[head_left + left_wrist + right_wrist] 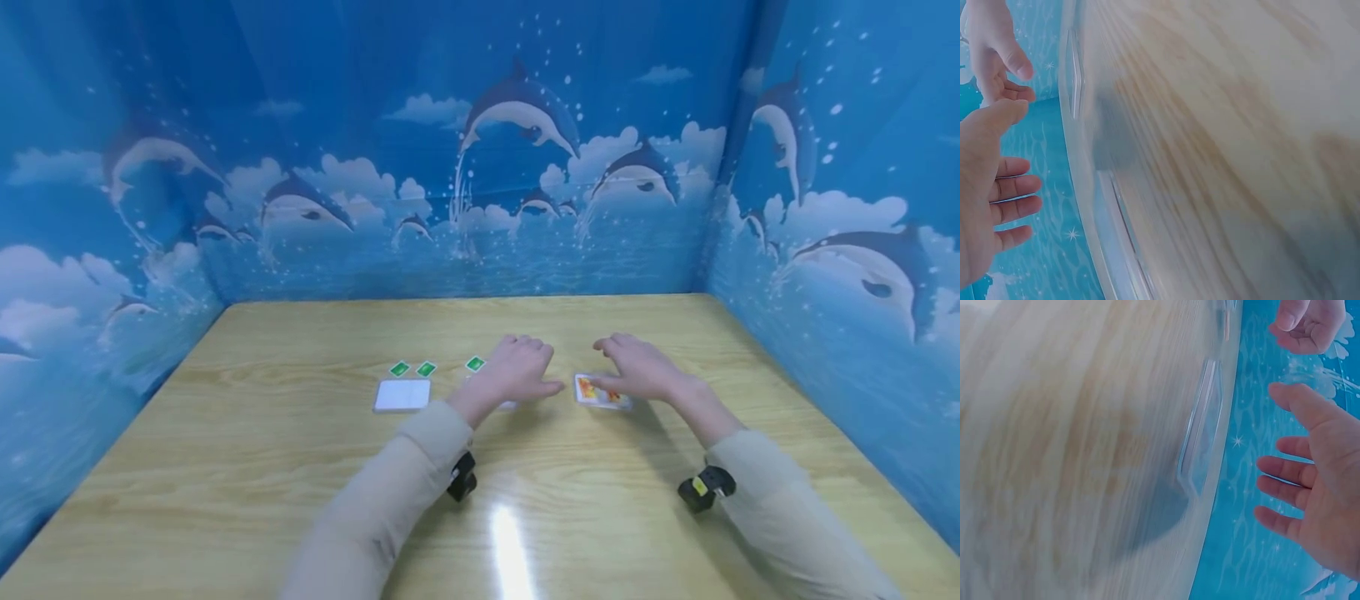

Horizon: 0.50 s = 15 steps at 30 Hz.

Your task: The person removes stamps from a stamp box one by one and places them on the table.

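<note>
My left hand (516,371) hovers over the table with its fingers extended and nothing in its grasp. Below it a pale flat card (508,405) is mostly hidden. My right hand (639,368) is held above a card with an orange picture (587,390), covering part of it. In the right wrist view, a gap separates that hand (1329,475) from a thin, clear-edged flat piece (1202,428) on the table. The left wrist view likewise has the left hand (985,187) raised, its fingers loosely spread, above another flat piece (1121,237).
A white rectangular card (402,395) lies to the left on the wooden table (300,467). Behind the cards are small green pieces, two at the left (400,368) and one near the left hand (476,363). Blue dolphin-print curtains (337,150) border the table's back and sides.
</note>
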### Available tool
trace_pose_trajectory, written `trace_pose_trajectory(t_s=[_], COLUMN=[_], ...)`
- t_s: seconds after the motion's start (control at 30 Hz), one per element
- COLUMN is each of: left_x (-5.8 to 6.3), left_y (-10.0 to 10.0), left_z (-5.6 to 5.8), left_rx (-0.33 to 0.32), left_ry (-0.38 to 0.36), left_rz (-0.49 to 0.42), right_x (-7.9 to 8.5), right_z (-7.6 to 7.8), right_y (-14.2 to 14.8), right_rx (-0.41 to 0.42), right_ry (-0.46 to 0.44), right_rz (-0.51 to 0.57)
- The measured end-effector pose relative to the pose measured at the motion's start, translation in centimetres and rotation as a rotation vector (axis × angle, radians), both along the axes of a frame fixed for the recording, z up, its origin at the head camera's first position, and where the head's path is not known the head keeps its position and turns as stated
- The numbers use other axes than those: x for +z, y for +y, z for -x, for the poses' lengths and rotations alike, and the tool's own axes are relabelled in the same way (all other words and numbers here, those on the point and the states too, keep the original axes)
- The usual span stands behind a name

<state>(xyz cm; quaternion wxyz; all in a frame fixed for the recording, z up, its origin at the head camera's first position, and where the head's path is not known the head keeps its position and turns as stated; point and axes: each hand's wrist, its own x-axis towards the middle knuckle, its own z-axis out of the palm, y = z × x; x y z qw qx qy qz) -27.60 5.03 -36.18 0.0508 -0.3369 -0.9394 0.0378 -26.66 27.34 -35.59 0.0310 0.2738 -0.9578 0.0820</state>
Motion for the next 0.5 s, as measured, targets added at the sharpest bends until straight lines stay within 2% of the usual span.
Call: trace_pose_trajectory(t_s=[0.3, 0.5], left_x=[0.4, 0.1], left_y=[2.0, 3.2], left_z=[0.3, 0.3], left_rx=[-0.008, 0.028], left_ry=[0.005, -0.032], left_rz=[0.01, 0.027], right_x=[-0.2, -0.5], right_z=[-0.1, -0.1], right_y=[1.3, 1.7], right_rx=[0.008, 0.017], right_ry=[-0.009, -0.035], right_rz=[-0.023, -0.071])
